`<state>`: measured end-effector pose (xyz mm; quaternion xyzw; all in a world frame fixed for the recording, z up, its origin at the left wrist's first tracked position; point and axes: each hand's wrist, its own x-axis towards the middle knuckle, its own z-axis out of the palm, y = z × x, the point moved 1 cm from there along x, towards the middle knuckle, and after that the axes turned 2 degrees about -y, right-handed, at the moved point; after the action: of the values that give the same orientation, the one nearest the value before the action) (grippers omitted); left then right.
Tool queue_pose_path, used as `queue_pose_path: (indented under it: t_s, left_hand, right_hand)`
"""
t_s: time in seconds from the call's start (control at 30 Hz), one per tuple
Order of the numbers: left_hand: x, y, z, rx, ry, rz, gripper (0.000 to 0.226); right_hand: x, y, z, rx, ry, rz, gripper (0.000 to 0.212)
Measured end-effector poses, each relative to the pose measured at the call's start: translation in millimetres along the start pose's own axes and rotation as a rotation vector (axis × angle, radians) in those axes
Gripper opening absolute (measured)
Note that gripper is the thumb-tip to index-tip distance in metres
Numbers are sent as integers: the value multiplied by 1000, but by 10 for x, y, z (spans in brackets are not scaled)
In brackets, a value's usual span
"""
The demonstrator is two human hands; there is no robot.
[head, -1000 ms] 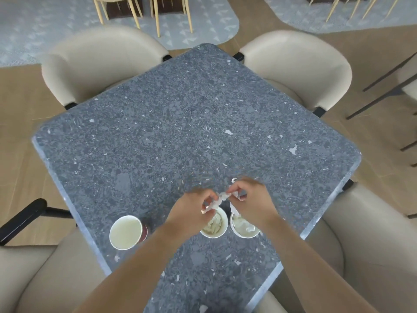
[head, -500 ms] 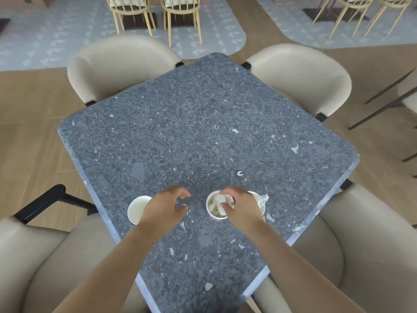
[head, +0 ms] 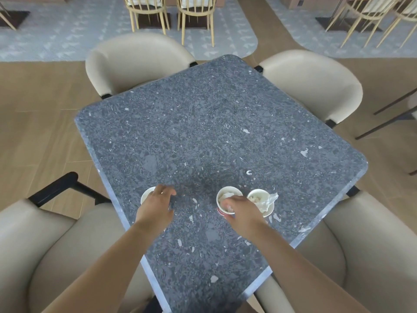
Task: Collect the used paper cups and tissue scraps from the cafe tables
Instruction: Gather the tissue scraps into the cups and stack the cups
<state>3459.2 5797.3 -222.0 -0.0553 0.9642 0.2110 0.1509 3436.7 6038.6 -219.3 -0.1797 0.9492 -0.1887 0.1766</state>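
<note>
Three white paper cups stand near the front edge of the dark speckled table (head: pixel 203 132). The left cup (head: pixel 146 195) looks empty; my left hand (head: pixel 156 207) lies over its right side with fingers loosely spread, and I see no firm grip. In the middle cup (head: pixel 226 196) sits crumpled tissue, and my right hand (head: pixel 242 211) grips its near rim and wall. From the right cup (head: pixel 257 197) a tissue scrap (head: pixel 270 199) hangs over the rim.
Four beige padded chairs ring the table: two at the far corners (head: pixel 135 59) (head: pixel 316 86) and two close by (head: pixel 56 256) (head: pixel 372 245). Wooden chairs (head: pixel 171 10) stand on the rug beyond. A black chair arm (head: pixel 56 186) juts in at the left.
My hands have let go of the tissue piece, which now lies in a cup. The left hand has moved left onto the empty cup; the right has settled on the middle cup.
</note>
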Motion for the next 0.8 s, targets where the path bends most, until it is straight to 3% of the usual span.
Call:
queue_pose_path:
  t_s: [0.17, 0.3, 0.5, 0.8]
  left_hand:
    - [33, 10, 23, 100, -95, -2, 49]
    - [95, 208, -16, 24, -68, 96, 46]
    - [96, 507, 8, -124, -60, 233, 21]
    - [88, 790, 213, 83, -134, 324, 21]
  right_hand:
    - [43, 25, -28, -10, 14, 61, 13]
    - [33, 65, -164, 241, 165, 106, 15]
    - [-69, 128, -360, 408, 260, 136, 15]
    - [-220, 223, -685, 346, 359, 108, 15]
